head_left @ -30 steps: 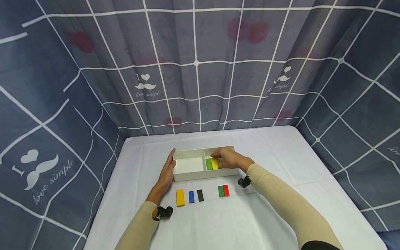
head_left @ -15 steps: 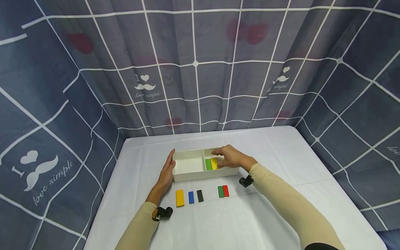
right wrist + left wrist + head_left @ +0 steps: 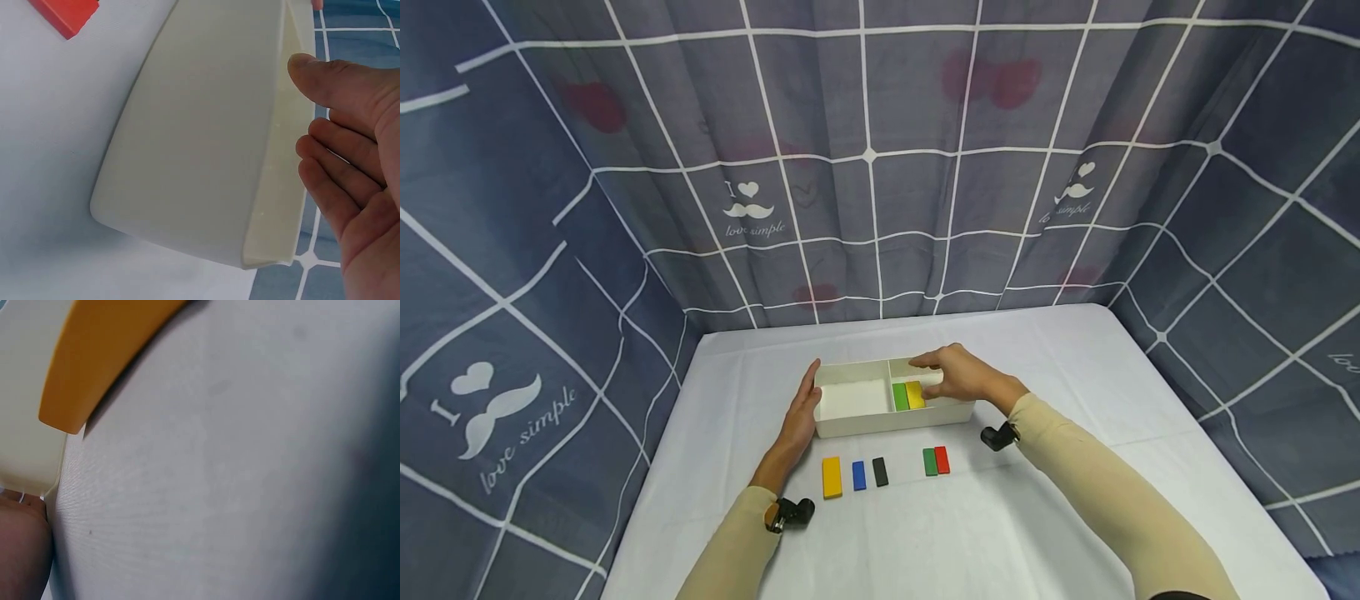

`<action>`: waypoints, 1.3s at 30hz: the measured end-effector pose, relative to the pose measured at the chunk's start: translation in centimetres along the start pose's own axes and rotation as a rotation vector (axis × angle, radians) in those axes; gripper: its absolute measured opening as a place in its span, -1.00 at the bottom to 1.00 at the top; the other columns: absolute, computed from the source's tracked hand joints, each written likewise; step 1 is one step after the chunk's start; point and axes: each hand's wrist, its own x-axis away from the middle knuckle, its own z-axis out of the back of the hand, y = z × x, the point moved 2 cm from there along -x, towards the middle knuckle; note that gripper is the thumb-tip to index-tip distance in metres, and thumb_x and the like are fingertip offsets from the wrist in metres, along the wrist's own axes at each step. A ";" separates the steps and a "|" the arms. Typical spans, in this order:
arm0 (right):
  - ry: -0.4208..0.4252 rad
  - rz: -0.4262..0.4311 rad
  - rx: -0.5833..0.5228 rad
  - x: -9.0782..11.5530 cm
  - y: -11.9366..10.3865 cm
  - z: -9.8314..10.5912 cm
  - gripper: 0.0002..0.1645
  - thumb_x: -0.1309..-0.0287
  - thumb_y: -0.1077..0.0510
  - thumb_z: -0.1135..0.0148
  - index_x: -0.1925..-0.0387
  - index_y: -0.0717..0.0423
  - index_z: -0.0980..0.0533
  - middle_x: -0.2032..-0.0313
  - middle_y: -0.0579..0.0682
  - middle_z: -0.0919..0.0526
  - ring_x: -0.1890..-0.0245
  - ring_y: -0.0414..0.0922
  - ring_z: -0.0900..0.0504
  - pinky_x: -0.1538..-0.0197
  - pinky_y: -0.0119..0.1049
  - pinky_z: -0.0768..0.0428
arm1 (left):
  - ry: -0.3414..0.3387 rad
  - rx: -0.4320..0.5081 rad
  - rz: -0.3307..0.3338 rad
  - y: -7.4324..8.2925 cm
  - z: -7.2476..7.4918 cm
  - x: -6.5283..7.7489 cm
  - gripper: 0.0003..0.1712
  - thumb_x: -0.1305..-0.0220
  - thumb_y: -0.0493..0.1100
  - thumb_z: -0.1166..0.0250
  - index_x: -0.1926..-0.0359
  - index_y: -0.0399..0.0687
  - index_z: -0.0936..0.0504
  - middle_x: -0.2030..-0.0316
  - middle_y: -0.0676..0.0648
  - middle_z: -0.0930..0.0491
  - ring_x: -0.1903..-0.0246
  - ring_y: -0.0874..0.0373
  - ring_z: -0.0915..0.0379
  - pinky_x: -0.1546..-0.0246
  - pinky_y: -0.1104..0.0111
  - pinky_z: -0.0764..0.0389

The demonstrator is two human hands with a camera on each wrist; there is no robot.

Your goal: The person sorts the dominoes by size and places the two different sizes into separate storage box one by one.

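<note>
A white two-compartment box (image 3: 854, 423) stands on the table. My left hand (image 3: 797, 418) rests against its left end with fingers extended. In the right compartment, a green block (image 3: 900, 397) and a yellow block (image 3: 914, 395) lie side by side. Above that compartment is my right hand (image 3: 961, 373), thumb and fingers apart and nothing between them. The right wrist view shows this hand (image 3: 359, 137) just over the box's rim, its fingers loosely bent. The left wrist view has the box wall beside a yellow-orange block (image 3: 103, 359) and part of my left hand (image 3: 24, 550).
In front of the box, a yellow-orange block (image 3: 832, 477), a blue block (image 3: 859, 476) and a black block (image 3: 880, 472) lie in a row. Farther right, a dark green block (image 3: 930, 462) sits beside a red block (image 3: 942, 460). A grid-patterned curtain (image 3: 910, 200) surrounds the white table (image 3: 1045, 342).
My right hand has drawn back slightly to the right from the yellow block, its thumb and fingers spreading apart. The yellow block stays beside the green one. My left hand has kept its place.
</note>
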 end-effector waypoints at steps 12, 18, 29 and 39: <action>0.069 0.051 -0.067 1.3 -1.0 0.8 -0.23 -0.25 0.05 -0.64 -0.43 0.19 -0.60 -0.33 0.18 -0.73 -0.31 0.24 -0.72 -0.38 0.15 -0.68 | 0.000 -0.003 -0.002 -0.1 0.1 0.1 -0.33 -0.84 -0.05 0.29 -0.81 0.34 0.13 -0.81 -0.02 0.27 -0.79 -0.11 0.39 -0.76 -0.19 0.32; 0.105 0.040 -0.090 2.1 -1.8 0.4 -0.24 -0.22 0.06 -0.66 -0.42 0.08 -0.62 -0.34 0.09 -0.73 -0.32 0.22 -0.71 -0.38 0.15 -0.68 | -0.003 0.006 0.003 -0.1 0.1 0.1 -0.33 -0.84 -0.07 0.30 -0.81 0.36 0.13 -0.81 -0.02 0.27 -0.79 -0.11 0.38 -0.75 -0.20 0.31; 0.207 0.048 -0.107 3.5 -3.4 -0.2 -0.21 -0.19 0.05 -0.69 -0.44 -0.05 -0.63 -0.33 -0.04 -0.74 -0.30 0.10 -0.74 -0.38 0.07 -0.69 | 0.003 -0.005 0.002 0.0 0.0 0.2 -0.32 -0.84 -0.08 0.29 -0.81 0.33 0.12 -0.81 -0.04 0.27 -0.79 -0.14 0.38 -0.75 -0.22 0.32; 0.230 0.109 -0.169 4.2 -5.5 -2.1 -0.19 -0.16 0.05 -0.71 -0.43 -0.01 -0.63 -0.34 0.01 -0.73 -0.29 0.16 -0.75 -0.32 0.12 -0.73 | 0.007 -0.004 -0.004 0.1 0.0 0.1 -0.32 -0.84 -0.09 0.29 -0.81 0.30 0.12 -0.81 -0.04 0.26 -0.79 -0.13 0.39 -0.75 -0.21 0.32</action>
